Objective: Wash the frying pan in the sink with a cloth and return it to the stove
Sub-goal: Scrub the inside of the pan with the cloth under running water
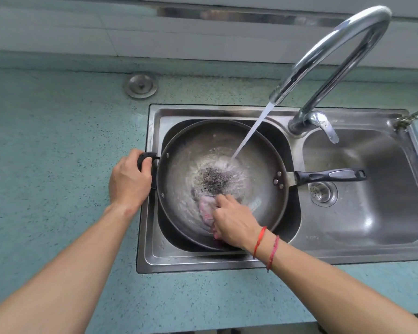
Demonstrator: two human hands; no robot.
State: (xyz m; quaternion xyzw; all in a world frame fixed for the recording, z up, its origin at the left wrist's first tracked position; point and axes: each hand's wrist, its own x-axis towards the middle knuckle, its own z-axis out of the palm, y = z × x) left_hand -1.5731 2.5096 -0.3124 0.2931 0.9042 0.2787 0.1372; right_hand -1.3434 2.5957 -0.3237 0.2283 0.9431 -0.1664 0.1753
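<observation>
A dark round frying pan (258, 186) lies in the left basin of the steel sink (155, 251), its long black handle (331, 175) pointing right over the other basin. My left hand (129, 180) grips the pan's small black side handle (146, 156) at its left rim. Inside the pan, at its near side, my right hand (234, 221) presses a pink cloth (206, 208) against the surface. Water streams from the tap (336, 56) into the pan's middle, where dark residue (215, 179) sits in foamy water.
The right basin (372, 189) holds only its drain strainer (323, 192). A loose metal sink plug (140, 86) rests on the teal countertop (46, 153) behind the sink's left corner. A tiled wall runs along the back. The stove is out of view.
</observation>
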